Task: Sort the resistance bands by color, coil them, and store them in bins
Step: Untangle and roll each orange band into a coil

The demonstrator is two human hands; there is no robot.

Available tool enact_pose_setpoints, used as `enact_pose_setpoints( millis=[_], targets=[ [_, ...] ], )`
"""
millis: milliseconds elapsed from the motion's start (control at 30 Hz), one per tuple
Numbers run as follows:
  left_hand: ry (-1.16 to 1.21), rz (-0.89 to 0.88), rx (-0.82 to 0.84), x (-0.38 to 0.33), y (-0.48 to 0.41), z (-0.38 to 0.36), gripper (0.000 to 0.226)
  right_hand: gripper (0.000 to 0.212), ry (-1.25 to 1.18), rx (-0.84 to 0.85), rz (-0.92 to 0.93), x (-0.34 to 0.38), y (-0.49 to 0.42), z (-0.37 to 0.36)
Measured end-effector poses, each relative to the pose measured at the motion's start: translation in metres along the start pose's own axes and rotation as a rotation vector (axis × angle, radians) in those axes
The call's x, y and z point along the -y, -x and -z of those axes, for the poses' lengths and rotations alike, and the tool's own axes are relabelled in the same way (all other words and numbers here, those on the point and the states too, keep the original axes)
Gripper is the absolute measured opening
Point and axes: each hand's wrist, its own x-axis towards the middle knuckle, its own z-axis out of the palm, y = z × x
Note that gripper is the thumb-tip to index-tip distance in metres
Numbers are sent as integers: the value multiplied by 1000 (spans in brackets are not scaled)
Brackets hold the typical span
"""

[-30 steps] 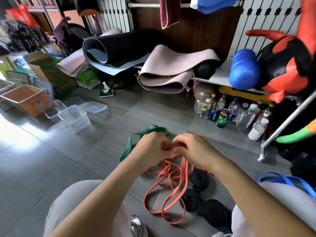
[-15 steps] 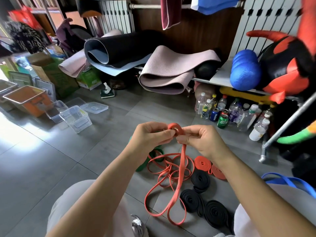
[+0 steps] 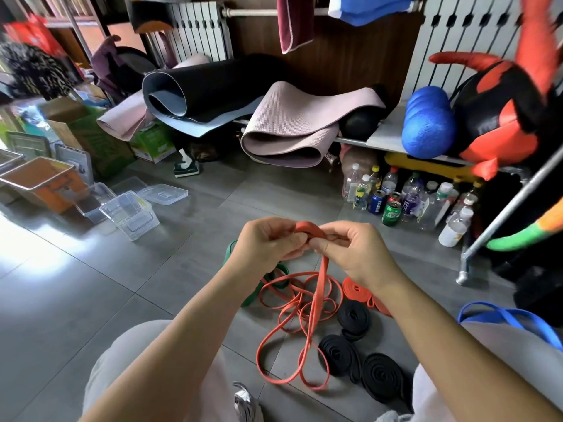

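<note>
Both hands are raised over the grey tiled floor point(image 3: 91, 300) and meet in the middle of the view. The left hand point(image 3: 268, 240) and the right hand point(image 3: 353, 249) each have their fingers curled in, pinching between them a small started coil at the end of an orange band point(image 3: 309, 230). From that coil the band's flat tail drops straight down between the wrists. It joins a loose tangle of orange loops lying on the floor in front of the person's knees. A green band point(image 3: 252, 292) lies uncoiled just left of the tangle, partly hidden behind the left forearm. Right of the tangle, two finished orange coils point(image 3: 355, 289) lie side by side, partly covered by the right forearm. Nearer, three black coils point(image 3: 353, 315) sit close together on the floor. A blue band point(image 3: 502, 319) is draped across the right knee. Far to the left, well apart from the bands, stand clear plastic bins point(image 3: 129, 210) with a loose lid point(image 3: 163, 193) beside them. An orange bin point(image 3: 42, 184) stands further left.
</note>
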Motion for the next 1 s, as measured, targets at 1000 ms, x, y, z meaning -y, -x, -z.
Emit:
enact_pose_setpoints(
  millis=[1000],
  targets=[
    [-91, -71, 65, -8, 1, -9, 14, 18, -85, 38, -43, 7, 0, 20]
  ],
)
